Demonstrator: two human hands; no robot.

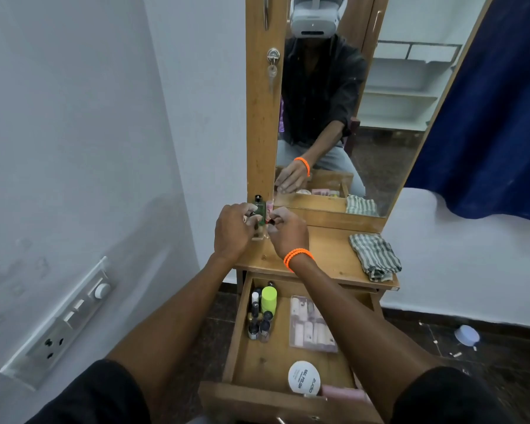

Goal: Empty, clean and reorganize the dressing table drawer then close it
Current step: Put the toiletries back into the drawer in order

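The wooden drawer (242,325) stands pulled open below the dressing table top (328,252). Inside it are a lime-capped bottle (269,298), several small dark bottles (259,324), a clear packet of pink items (311,328), a white round tin (304,377) and a pink object (343,393). Both hands are raised over the table top's back left corner. My left hand (231,232) grips a small dark item beside a green bottle (260,211). My right hand (285,232), with an orange wristband, pinches a small red-tipped item (270,221).
A folded striped cloth (375,257) lies on the table top's right side. The mirror (349,117) rises behind it. A wall switch panel (58,325) is at the left, a blue curtain (487,117) at the right. A small blue-white object (466,334) lies on the floor.
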